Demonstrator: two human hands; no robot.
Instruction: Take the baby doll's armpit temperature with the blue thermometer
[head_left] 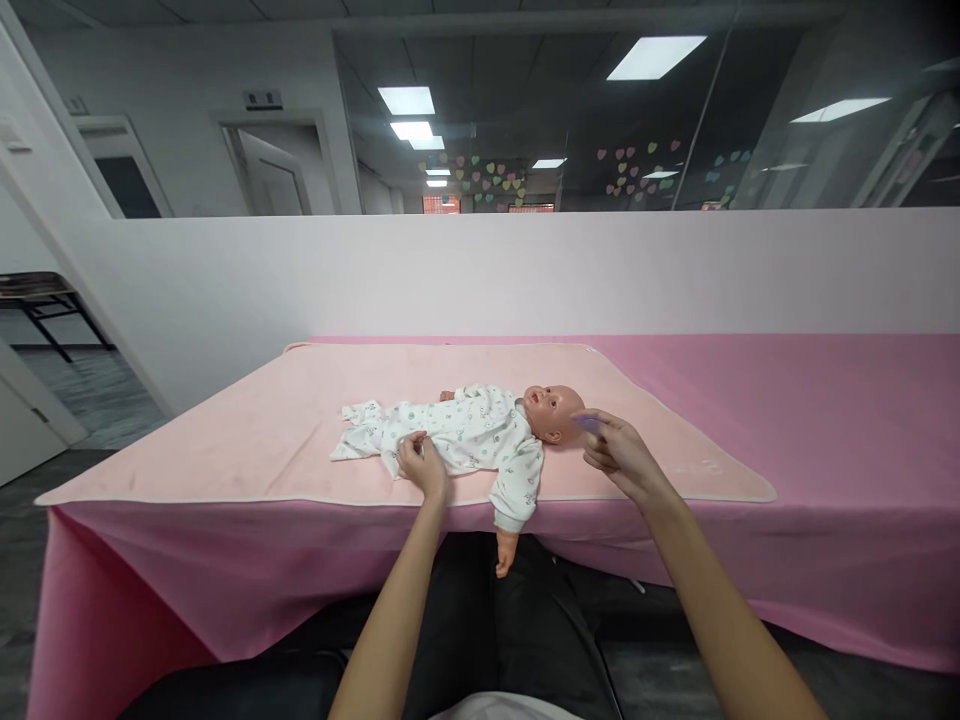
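Observation:
A baby doll (472,425) in a white patterned outfit lies on its back on a pale peach mat, head to the right and feet to the left. One of its arms hangs over the table's front edge. My left hand (424,467) rests at the doll's leg with curled fingers; whether they hold anything is hidden. Beside the doll's bare head, my right hand (619,450) is closed on a small purple object (589,425). That object is partly covered by the fingers and blurred, so its kind does not show.
The peach mat (255,430) lies over a pink tablecloth (847,430) that drapes down the front of the table. Behind the table stands a white half wall (525,270) topped by a glass window. A dark-legged table (45,300) is at the far left.

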